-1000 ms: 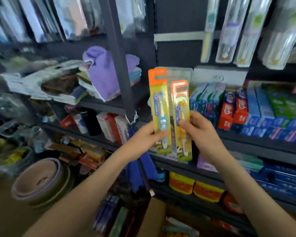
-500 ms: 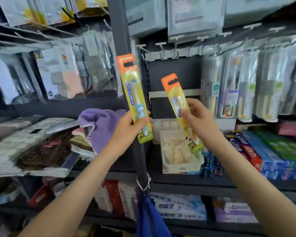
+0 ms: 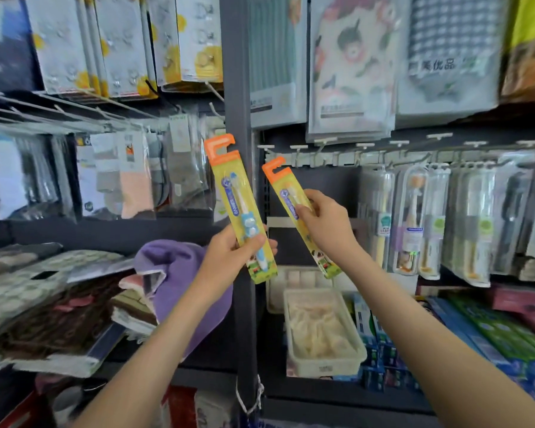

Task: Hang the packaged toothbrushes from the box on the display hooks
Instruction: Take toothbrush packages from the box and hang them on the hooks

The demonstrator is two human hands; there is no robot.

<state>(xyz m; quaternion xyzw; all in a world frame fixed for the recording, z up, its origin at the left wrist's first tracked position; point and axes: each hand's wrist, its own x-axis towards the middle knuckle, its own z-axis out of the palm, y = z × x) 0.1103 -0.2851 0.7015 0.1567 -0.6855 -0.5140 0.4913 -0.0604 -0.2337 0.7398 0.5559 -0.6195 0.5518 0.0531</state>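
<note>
My left hand (image 3: 232, 254) grips a yellow toothbrush pack with an orange hanger tab and a blue brush (image 3: 233, 193), held upright in front of the dark shelf post. My right hand (image 3: 325, 223) pinches a second yellow pack with an orange tab (image 3: 283, 186), tilted left, its tab just below the row of white display hooks (image 3: 328, 149). The leftmost hooks are bare. Several clear toothbrush packs (image 3: 414, 217) hang from hooks further right. The box is out of view.
A dark upright post (image 3: 238, 88) splits the shelving. Hanging sock packs (image 3: 130, 177) fill the left bay, with folded towels (image 3: 173, 273) below. A white tray (image 3: 322, 332) and toothpaste boxes (image 3: 491, 329) sit on the shelf under the hooks. Large packaged goods (image 3: 352, 72) hang above.
Both hands have risen with their packs from the lower shelves toward the hook row, and my view has tilted up. The right pack's tab now sits close under the leftmost hooks.
</note>
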